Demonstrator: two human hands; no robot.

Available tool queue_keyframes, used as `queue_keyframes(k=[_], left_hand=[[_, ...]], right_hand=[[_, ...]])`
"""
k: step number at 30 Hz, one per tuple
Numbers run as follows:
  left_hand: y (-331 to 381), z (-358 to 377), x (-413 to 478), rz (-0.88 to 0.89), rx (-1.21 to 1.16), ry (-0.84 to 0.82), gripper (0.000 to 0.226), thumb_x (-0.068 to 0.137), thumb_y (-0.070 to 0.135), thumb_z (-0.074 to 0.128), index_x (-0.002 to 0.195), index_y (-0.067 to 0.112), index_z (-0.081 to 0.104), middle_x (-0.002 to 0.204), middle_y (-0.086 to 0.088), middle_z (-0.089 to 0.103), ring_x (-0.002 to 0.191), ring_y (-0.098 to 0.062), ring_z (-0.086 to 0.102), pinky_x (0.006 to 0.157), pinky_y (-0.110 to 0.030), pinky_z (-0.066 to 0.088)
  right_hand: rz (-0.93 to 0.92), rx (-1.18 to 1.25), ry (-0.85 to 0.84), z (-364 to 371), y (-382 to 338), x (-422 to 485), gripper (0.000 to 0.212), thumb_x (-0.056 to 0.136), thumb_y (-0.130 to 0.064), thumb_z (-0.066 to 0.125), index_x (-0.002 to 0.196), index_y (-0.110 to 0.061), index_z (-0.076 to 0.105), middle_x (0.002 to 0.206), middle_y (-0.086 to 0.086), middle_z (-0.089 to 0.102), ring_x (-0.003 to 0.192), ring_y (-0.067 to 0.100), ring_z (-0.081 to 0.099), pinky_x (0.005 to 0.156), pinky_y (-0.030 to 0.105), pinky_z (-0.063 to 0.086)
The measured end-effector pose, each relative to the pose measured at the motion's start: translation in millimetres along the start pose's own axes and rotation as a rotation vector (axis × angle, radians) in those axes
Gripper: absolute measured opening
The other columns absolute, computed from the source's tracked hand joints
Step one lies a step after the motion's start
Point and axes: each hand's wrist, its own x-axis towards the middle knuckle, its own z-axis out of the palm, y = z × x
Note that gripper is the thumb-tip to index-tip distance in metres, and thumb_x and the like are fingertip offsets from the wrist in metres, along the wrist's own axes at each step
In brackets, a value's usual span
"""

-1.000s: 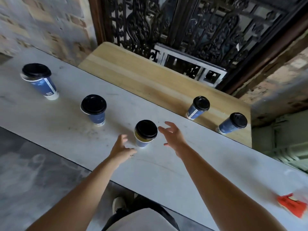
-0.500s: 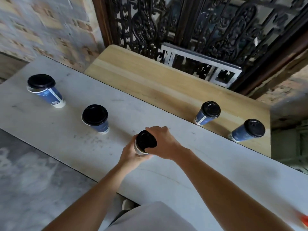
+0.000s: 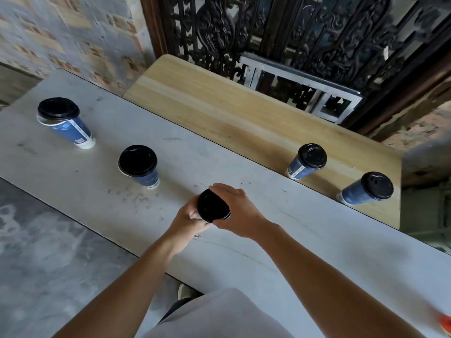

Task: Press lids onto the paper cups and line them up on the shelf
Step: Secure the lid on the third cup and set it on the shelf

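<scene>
Both my hands close around one blue paper cup with a black lid [image 3: 211, 205] at the middle of the white marble counter [image 3: 317, 240]. My left hand [image 3: 189, 222] grips its side from the left; my right hand [image 3: 238, 212] wraps it from the right, fingers over the lid's far edge. The cup body is mostly hidden. Two more lidded cups stand on the counter to the left, one near [image 3: 140, 165] and one far [image 3: 64, 121]. Two lidded cups [image 3: 308, 161] [image 3: 368, 189] stand on the lower wooden shelf [image 3: 231, 118] behind the counter.
An ornate black iron grille [image 3: 292, 32] and a grey metal frame [image 3: 300, 86] rise behind the shelf. A brick wall [image 3: 61, 32] is at the left. A red object [image 3: 445, 324] lies at the counter's right end. Grey floor [image 3: 48, 252] lies below the near edge.
A second ago both hands were open beside the middle cup; they closed onto it half a second ago and still hold it. The camera has shifted slightly.
</scene>
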Motion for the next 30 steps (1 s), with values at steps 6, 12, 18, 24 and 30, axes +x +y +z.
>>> queue_keyframes(k=[6,12,18,24,30], left_hand=[[10.6,6.9,-2.7,-0.214,-0.41,0.075,0.032,0.103,0.028,0.049,0.128,0.019,0.067,0.13,-0.001,0.069,0.125,-0.014,0.06,0.096,-0.044,0.054],[8.3,12.6,-0.1,-0.133,-0.267,0.14,0.037,0.106,0.039,0.043,0.123,0.017,0.067,0.125,0.0,0.068,0.119,-0.01,0.061,0.085,-0.036,0.061],[7.6,15.8,1.7,0.014,-0.008,0.207,0.033,0.106,0.035,0.04,0.107,0.014,0.065,0.109,-0.004,0.067,0.115,-0.026,0.062,0.083,-0.047,0.062],[6.9,14.0,4.9,0.054,0.112,0.224,0.039,0.108,0.032,0.035,0.121,0.005,0.059,0.113,-0.013,0.065,0.098,-0.023,0.067,0.084,-0.042,0.062],[0.8,13.5,11.5,0.073,0.103,0.228,0.035,0.107,0.031,0.037,0.117,0.007,0.061,0.118,-0.014,0.064,0.114,-0.029,0.062,0.081,-0.053,0.062]], right_hand=[[0.141,0.119,0.093,15.1,-3.4,-11.2,0.086,0.078,-0.02,0.08,0.152,-0.027,0.038,0.156,-0.011,0.042,0.133,0.025,0.041,0.096,0.025,0.033],[0.526,0.967,0.281,10.6,1.4,-12.7,0.02,0.096,-0.027,0.066,0.115,-0.025,0.071,0.122,-0.003,0.069,0.117,0.016,0.063,0.092,0.03,0.055],[0.677,1.175,0.363,27.0,3.2,-12.5,0.021,0.102,-0.026,0.057,0.106,-0.017,0.076,0.118,0.009,0.071,0.116,0.023,0.064,0.086,0.041,0.062],[0.692,1.211,0.373,35.0,-0.3,-7.9,0.024,0.101,-0.028,0.051,0.102,-0.022,0.074,0.114,0.005,0.069,0.11,0.021,0.064,0.073,0.044,0.065],[0.609,1.043,0.449,44.8,4.7,-2.1,0.025,0.103,-0.024,0.045,0.104,-0.018,0.068,0.106,0.0,0.066,0.102,0.016,0.064,0.065,0.045,0.066]])
